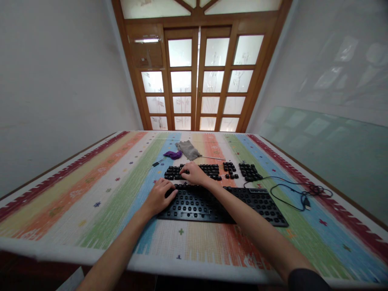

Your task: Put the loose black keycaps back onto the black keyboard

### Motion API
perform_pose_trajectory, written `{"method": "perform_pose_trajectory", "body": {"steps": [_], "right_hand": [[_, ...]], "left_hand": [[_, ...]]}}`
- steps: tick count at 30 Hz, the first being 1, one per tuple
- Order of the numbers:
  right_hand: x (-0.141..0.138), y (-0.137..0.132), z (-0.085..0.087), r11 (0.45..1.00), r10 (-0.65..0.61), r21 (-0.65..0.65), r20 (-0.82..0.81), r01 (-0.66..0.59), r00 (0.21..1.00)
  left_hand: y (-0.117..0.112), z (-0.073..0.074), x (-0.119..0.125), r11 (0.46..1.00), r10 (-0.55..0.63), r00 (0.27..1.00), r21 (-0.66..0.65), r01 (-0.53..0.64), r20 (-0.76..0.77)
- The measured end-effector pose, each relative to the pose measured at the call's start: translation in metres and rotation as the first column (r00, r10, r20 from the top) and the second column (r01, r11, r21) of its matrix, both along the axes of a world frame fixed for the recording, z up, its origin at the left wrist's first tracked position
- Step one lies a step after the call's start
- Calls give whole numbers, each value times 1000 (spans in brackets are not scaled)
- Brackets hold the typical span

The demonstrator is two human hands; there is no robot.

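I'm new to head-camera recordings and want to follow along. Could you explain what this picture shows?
There is no machine here: a person works with two bare hands. The single picture comes from a camera worn on their head, looking forward and down.

On a striped tablecloth lies a black keyboard base with its switches exposed. Beyond it sit black keycaps in groups, then a purple cloth and a grey cloth. A cable lies to the right.

The left hand rests at the base's far left corner. The right hand is at the keycaps; whether it holds one is unclear.
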State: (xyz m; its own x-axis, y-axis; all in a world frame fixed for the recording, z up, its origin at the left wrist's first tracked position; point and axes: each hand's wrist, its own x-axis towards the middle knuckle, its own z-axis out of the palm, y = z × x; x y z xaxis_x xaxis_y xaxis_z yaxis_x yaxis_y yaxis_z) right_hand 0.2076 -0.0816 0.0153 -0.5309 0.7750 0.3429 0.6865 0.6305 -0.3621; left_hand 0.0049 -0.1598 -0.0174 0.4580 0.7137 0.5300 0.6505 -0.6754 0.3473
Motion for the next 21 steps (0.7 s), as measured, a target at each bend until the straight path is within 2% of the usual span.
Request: {"method": "perform_pose_trajectory", "body": {"steps": [4,7,14,21], "right_hand": [[1,23,-2,990,-141,13,18,141,990],[-3,36,-5,980,-199,-2,45,199,979],[-17,51,-9,953,-293,-37,118,300,949],[-21,57,-12,942,-323,-51,134,332,937]], "left_hand": [[-3,-3,2,999,-5,999,47,3,39],[-4,-3,2,999,-6,998,51,3,57],[-1,-4,3,999,-16,997,50,12,72],[1,-4,3,999,-15,997,31,12,76]]}}
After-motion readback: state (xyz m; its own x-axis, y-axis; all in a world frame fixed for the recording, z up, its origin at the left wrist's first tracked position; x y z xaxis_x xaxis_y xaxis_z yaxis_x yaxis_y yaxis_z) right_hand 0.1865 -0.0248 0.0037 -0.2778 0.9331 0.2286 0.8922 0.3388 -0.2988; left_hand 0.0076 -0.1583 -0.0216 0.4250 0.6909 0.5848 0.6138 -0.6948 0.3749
